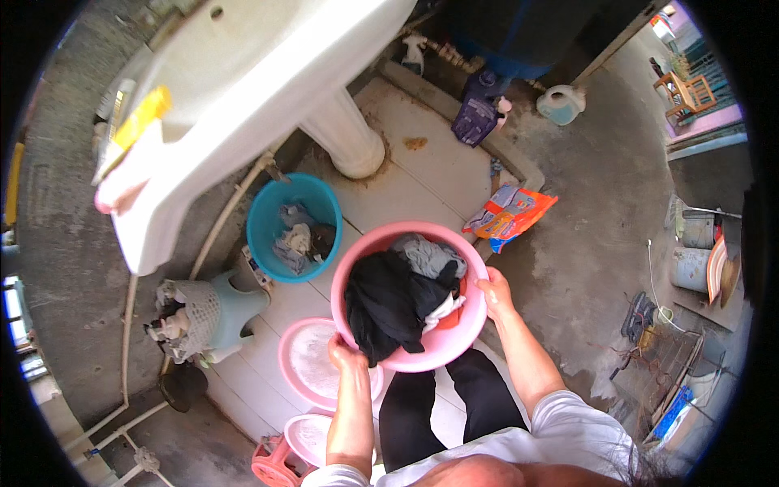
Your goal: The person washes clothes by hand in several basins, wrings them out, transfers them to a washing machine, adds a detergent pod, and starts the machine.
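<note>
No words or numbers can be read; printing on the crumpled orange-and-blue plastic packet [511, 214] and dark purple plastic container [475, 120] is too small.

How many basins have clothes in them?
2: the pink basin, held by the left hand and right hand, and the blue basin on the tiled floor, to the pink one's left.

White pedestal sink [243, 85] upper left; wooden chair [686, 92] upper right.
</note>
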Action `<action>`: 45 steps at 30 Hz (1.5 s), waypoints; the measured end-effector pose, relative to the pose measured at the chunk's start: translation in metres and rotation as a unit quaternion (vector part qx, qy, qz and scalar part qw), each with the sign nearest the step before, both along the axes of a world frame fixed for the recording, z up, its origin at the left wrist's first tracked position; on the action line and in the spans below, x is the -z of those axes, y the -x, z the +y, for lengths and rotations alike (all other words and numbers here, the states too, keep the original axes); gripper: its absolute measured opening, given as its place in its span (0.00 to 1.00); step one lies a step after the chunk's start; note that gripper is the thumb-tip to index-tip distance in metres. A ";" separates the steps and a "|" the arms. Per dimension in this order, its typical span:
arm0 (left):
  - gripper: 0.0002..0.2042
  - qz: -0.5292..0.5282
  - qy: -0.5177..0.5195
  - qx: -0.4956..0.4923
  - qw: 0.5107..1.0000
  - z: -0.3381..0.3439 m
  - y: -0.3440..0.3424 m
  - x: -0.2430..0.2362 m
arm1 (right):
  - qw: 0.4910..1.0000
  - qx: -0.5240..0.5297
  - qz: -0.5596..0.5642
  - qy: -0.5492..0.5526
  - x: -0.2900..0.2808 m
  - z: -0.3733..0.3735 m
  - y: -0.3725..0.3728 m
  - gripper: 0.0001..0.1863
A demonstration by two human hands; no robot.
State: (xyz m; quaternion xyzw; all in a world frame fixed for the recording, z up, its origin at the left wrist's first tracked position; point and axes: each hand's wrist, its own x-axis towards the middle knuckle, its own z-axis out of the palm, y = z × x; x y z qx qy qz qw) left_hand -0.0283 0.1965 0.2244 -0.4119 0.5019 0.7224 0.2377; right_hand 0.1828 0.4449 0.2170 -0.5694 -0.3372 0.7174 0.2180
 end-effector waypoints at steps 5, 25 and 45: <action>0.15 0.001 -0.068 0.055 0.996 -0.001 -0.026 -0.131 | 0.999 0.027 -0.023 0.007 -0.087 -0.026 -0.055 0.16; 0.19 -0.103 -0.324 0.704 0.624 0.136 -0.219 -0.454 | 0.764 0.601 0.149 -0.182 -0.387 -0.280 -0.300 0.14; 0.19 -0.302 -0.219 0.927 -0.030 -0.064 -0.641 -0.540 | 0.208 0.951 -0.151 -0.171 -0.488 -0.642 -0.306 0.13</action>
